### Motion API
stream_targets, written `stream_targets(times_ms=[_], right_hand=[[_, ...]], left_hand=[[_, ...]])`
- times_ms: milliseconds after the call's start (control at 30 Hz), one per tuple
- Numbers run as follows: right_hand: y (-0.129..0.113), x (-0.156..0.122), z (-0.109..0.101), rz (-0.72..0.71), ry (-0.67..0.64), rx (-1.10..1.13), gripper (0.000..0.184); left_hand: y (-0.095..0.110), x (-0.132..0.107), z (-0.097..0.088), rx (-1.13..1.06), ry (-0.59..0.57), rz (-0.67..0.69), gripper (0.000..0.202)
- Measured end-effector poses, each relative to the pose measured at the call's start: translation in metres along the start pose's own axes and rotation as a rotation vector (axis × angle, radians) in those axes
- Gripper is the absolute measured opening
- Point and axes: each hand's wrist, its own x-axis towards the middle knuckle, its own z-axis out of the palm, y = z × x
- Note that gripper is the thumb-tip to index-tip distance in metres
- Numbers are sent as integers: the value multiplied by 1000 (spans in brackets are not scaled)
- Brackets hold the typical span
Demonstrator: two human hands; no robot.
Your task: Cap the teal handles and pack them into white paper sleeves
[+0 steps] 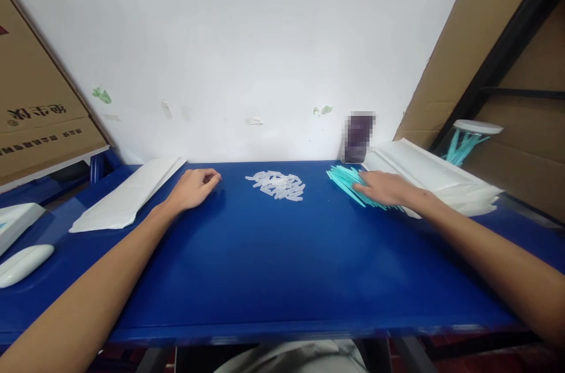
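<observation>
My left hand (194, 187) rests on the blue table (265, 261), its fingers curled in and the thumb against them; nothing shows in it. To its right lies a small heap of short, translucent white plastic pieces (280, 185), apart from both hands. My right hand (385, 187) is over a pile of thin teal plastic sticks (346, 180), with thumb and fingers pinched down onto some of them. The fingertips are partly hidden, so how many sticks they grip cannot be made out.
White paper-like sheets or bags lie at the left (132, 193) and right (424, 170). A lidded clear jar (468, 140) holds more teal sticks. A blurred dark object (356, 137) leans against the white wall. A white computer mouse (26, 264) and cardboard (44, 96) are at the left.
</observation>
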Motion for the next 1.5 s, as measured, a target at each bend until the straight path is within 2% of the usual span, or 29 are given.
stream_targets(times_ms=[167,267,367,500,567,633,767,933,1100,1267,1400,1500], right_hand=[[-5,-4,-7,-68,40,-11,42],[-17,-10,-15,-155,58,-19,36],[-46,-24,-23,-303,79,-38,26],[-100,-48,-25,-655,88,-111,18],[-123,-57,-22,-787,77,-134,15],[-137,-62,-18,-854,76,-123,13],[-147,-59,-17,-824,105,-55,18],[-147,-58,-23,-775,72,-23,26],[-140,-63,-29,-683,-47,29,32],[-129,-63,-50,-651,-204,126,50],[-122,-65,-71,-701,-345,143,53],[-117,-66,-78,-717,-390,130,53]], left_hand=[[-1,0,0,32,4,3,47],[3,-1,-2,37,23,15,47],[7,-2,-4,31,44,37,46],[15,-4,-5,-6,42,91,46],[22,-6,-5,-27,7,133,46],[33,-9,-6,-30,-63,179,45],[64,-20,-11,-15,-199,270,41],[94,-31,-11,-15,-236,362,40],[102,-35,-4,-67,-276,428,41],[112,-42,-2,-111,-301,433,36],[117,-46,3,-80,-246,603,31],[117,-48,10,-88,-302,672,38]])
